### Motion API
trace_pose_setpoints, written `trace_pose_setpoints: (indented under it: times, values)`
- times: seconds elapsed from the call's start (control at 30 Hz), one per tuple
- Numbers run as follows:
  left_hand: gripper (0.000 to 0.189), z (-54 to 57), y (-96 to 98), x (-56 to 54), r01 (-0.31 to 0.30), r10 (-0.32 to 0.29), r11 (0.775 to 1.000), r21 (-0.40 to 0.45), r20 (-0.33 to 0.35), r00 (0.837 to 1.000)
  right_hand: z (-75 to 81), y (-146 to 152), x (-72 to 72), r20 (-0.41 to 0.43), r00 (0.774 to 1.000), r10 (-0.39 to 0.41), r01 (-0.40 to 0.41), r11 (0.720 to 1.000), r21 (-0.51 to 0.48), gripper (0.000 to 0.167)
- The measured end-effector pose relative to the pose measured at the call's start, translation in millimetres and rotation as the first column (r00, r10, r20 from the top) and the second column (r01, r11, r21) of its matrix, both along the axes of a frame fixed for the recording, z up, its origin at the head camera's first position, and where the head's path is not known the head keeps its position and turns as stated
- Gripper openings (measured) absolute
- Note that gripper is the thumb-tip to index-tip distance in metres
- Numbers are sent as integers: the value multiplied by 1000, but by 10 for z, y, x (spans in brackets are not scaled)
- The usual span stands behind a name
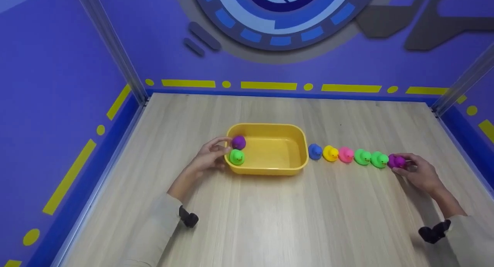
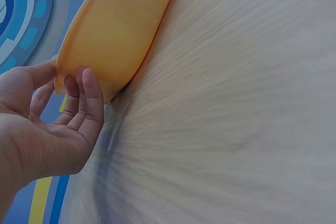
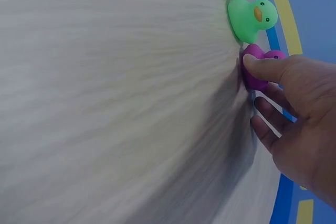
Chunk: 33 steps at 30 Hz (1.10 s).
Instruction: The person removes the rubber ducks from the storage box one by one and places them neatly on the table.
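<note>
My left hand (image 1: 210, 156) grips the left end of a yellow plastic tub (image 1: 266, 171), thumb and fingers at its rim. Inside the tub, at that end, a purple toy duck (image 1: 239, 142) lies beside a green duck (image 1: 237, 157). On the right, my right hand (image 1: 422, 174) pinches another purple duck (image 3: 254, 69) between thumb and fingers, at the right end of a row. That row runs leftward through two green ducks (image 1: 379, 159), a pink duck (image 1: 346, 154), a yellow duck (image 1: 330, 153) and a blue duck (image 1: 315, 152) close to the tub's right wall.
A light wooden table (image 1: 270, 213) carries everything. Blue-purple panels (image 1: 270, 72) with yellow dashes stand behind it and along both sides, joined by metal corner posts (image 1: 112, 43). Dark wrist cameras (image 1: 188, 217) sit on both sleeves.
</note>
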<state>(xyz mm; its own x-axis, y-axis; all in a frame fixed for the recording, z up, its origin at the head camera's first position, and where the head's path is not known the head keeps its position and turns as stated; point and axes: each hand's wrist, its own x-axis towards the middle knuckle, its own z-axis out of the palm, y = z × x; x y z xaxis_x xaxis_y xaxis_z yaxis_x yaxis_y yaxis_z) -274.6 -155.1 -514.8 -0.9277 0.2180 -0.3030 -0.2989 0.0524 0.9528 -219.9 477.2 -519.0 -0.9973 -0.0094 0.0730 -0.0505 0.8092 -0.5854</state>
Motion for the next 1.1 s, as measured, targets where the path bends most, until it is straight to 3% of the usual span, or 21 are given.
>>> trace_pose_setpoints:
  times: [0.27,0.7,1.1]
  values:
    - [45,-3,-1,-4,0,0,1000,3,0,1000,65,-1,39,-16,999,32,-33,998,-52,62]
    - [44,5,5,1,-5,5,1000,28,1,1000,298,80,24,-26,997,71,-73,990,-119,52]
    - [44,-5,-1,8,-12,12,1000,17,3,1000,480,-24,-15,-68,990,123,-129,988,-87,47]
